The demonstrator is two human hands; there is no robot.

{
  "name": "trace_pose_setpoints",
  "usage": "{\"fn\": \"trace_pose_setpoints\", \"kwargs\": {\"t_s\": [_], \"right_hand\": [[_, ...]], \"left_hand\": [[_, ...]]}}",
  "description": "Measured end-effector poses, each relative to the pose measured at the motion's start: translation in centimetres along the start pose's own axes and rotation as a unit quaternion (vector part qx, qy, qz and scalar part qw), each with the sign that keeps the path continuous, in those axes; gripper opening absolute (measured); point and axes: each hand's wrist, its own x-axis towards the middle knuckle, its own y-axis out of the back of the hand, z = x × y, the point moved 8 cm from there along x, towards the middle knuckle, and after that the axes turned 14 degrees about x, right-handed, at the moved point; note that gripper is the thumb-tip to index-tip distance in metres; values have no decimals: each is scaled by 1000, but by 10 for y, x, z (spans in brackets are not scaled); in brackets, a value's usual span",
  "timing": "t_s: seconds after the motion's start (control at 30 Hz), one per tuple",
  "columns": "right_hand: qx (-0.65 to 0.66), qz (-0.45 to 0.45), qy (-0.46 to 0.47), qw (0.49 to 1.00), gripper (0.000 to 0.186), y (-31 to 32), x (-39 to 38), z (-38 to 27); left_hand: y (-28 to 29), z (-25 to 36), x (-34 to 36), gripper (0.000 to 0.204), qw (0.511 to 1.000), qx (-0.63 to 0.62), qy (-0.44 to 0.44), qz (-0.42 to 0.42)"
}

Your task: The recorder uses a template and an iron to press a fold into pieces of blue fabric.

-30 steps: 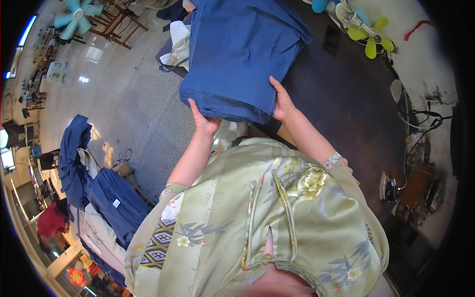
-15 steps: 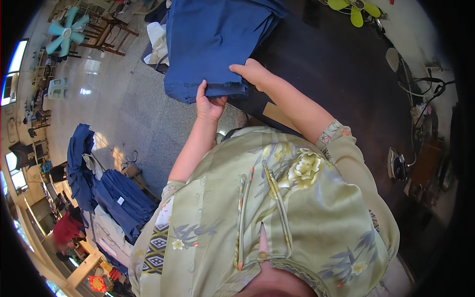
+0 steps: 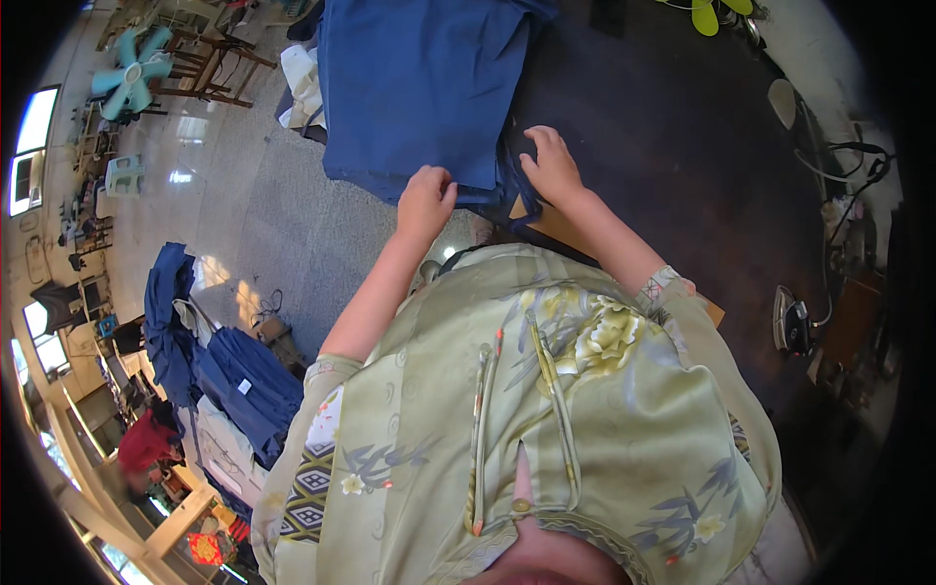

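Observation:
Folded layers of blue cloth (image 3: 419, 97) lie along the left part of the dark table, their near edge toward me. My left hand (image 3: 427, 203) is closed at that near edge, knuckles up and fingers curled on the cloth; its fingertips are partly hidden. Just off the cloth's right side, my right hand (image 3: 554, 171) hovers with thumb and fingers apart, holding nothing. A narrow dark blue strip (image 3: 526, 210) hangs at the near right corner of the layers, below the right hand.
The dark table (image 3: 663, 166) stretches right, with a brown board (image 3: 558, 228) at its near edge. An iron (image 3: 792, 322) with a cord stands far right. White cloth (image 3: 304, 83) sits beside the layers. Blue garments (image 3: 249, 385) hang at left. A teal fan (image 3: 132, 73) is far left.
My right hand has let go of the cloth's right edge and moved right. The left hand has turned knuckles up at the near edge. The cloth's top layer now lies flatter.

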Motion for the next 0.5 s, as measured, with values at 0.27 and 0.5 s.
{"fn": "trace_pose_setpoints", "kwargs": {"t_s": [0.27, 0.5], "right_hand": [[127, -54, -64, 988, 25, -13, -17, 11], [408, -170, -301, 845, 24, -60, -26, 14]], "left_hand": [[-48, 12, 59, 19, 995, 75, -50, -34], [-63, -6, 74, 16, 993, 13, -25, -112]]}}
